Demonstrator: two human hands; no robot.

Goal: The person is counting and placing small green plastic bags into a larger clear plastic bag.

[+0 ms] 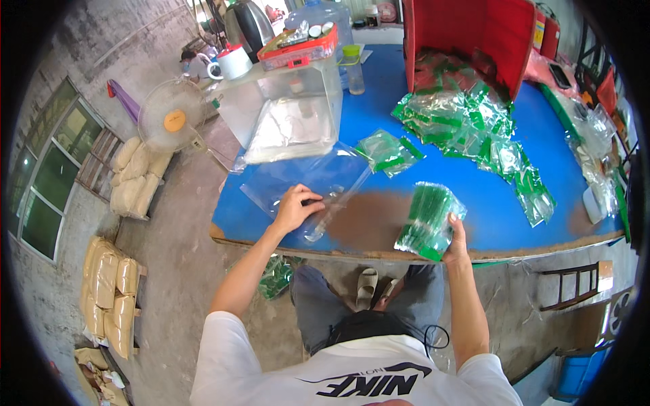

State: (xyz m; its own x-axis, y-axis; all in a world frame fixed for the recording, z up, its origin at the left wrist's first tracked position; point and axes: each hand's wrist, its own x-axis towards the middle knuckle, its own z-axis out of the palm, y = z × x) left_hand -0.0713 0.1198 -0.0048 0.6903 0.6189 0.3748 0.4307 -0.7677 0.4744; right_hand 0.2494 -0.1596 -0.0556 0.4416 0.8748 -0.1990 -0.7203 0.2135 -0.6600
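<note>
My right hand (457,240) grips a stack of green-and-clear plastic packets (428,218) at its right side, near the table's front edge. To the left, my left hand (298,206) is closed, thumb and fingers pinched on a large clear plastic bag (267,186) lying on the blue table (365,81). A stack of clear bags (291,128) sits just beyond it, in the opening of a translucent box (237,101). Loose green packets (387,152) lie between the bag and a larger pile of packets (460,115) that spills out of a tipped red bin (437,30).
On the box stand a white teapot (233,62) and a red-rimmed tray (298,47). A small bottle (353,71) is beside them. A fan (175,120) stands left of the table. Plastic wrappings and a phone (562,76) lie along the right edge. Filled sacks (108,284) rest at far left.
</note>
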